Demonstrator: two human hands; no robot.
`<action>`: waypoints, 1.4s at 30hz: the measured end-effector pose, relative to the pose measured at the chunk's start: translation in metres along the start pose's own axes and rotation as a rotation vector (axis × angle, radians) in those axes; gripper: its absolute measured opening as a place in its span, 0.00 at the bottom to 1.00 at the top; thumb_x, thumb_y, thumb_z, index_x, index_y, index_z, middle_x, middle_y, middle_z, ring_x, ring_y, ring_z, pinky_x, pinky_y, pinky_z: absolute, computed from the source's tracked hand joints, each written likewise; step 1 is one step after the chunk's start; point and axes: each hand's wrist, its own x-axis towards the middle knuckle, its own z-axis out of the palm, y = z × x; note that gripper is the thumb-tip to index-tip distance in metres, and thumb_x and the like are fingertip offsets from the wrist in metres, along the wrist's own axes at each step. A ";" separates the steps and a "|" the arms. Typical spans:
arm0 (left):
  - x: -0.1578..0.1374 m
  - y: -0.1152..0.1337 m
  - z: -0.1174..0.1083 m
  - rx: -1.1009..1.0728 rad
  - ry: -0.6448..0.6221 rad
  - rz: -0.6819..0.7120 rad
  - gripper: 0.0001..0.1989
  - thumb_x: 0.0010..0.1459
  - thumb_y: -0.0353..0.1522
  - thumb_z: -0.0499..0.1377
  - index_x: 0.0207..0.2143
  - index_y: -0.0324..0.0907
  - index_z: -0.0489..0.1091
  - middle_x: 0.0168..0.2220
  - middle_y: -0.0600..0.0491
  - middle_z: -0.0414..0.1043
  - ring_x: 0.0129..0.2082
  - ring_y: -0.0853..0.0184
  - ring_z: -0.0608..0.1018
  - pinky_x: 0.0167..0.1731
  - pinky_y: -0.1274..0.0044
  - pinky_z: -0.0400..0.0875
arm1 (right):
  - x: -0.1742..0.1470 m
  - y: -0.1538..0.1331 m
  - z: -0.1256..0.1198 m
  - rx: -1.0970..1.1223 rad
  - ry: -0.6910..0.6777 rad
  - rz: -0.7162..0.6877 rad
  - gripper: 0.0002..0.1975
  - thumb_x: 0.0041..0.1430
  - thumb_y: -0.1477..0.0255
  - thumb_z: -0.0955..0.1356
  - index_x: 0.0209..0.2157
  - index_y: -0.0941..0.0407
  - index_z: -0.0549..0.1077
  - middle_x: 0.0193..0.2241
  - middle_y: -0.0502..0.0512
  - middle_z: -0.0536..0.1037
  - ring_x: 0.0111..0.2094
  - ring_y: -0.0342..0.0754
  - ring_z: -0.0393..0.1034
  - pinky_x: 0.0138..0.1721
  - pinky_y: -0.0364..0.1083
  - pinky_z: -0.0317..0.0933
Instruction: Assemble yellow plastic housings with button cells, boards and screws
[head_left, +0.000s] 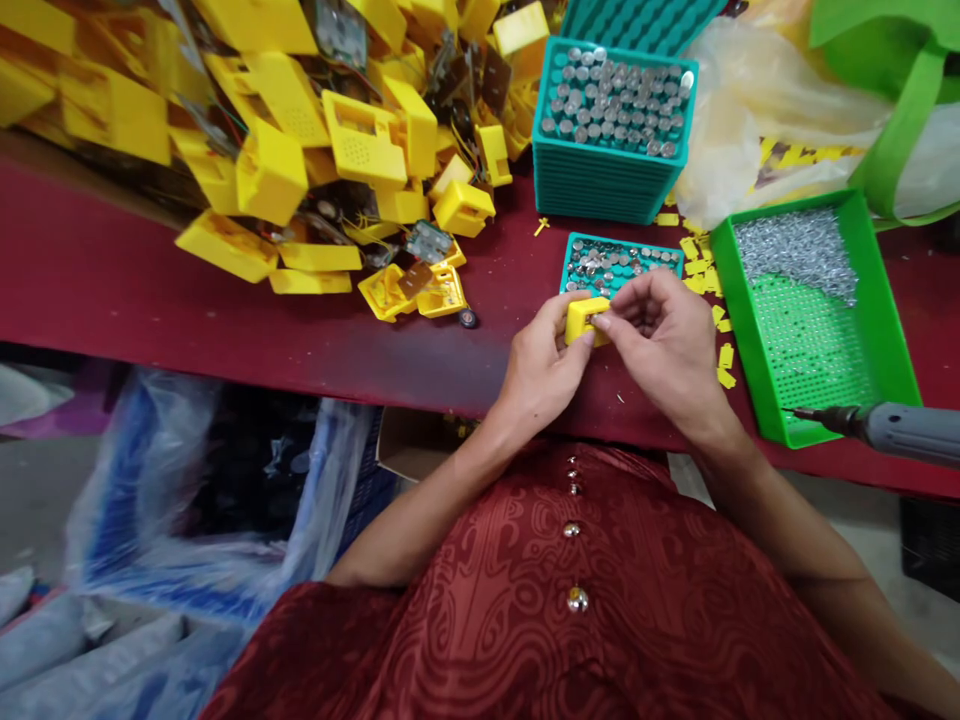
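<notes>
My left hand (pixel 541 368) grips a small yellow plastic casing (pixel 579 320) between thumb and fingers, just over the front of the table. Against the casing's right side, my right hand (pixel 669 345) is closed in a pinch, its thumb tip at the casing's opening. Whatever sits between those fingertips is too small and hidden to name. Right behind both hands lies a teal tray (pixel 628 245) with round silver button cells in its pockets, partly covered by the right hand. Small flat yellow plastic pieces (pixel 697 268) are scattered to the right of it.
A heap of yellow casings (pixel 277 170) with wires covers the back left. Stacked teal trays (pixel 609 180) stand behind. A green basket (pixel 889 340) of small metal parts is at right, with a powered screwdriver (pixel 900 425) over its front edge. A plastic-lined blue crate (pixel 180 590) stands below left.
</notes>
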 end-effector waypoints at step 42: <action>0.002 0.019 -0.011 -0.390 -0.107 -0.214 0.23 0.50 0.39 0.78 0.48 0.43 0.81 0.49 0.48 0.86 0.48 0.62 0.86 0.50 0.72 0.84 | -0.022 0.020 -0.026 0.144 -0.259 0.177 0.24 0.54 0.51 0.78 0.38 0.58 0.81 0.31 0.53 0.80 0.30 0.42 0.69 0.31 0.44 0.64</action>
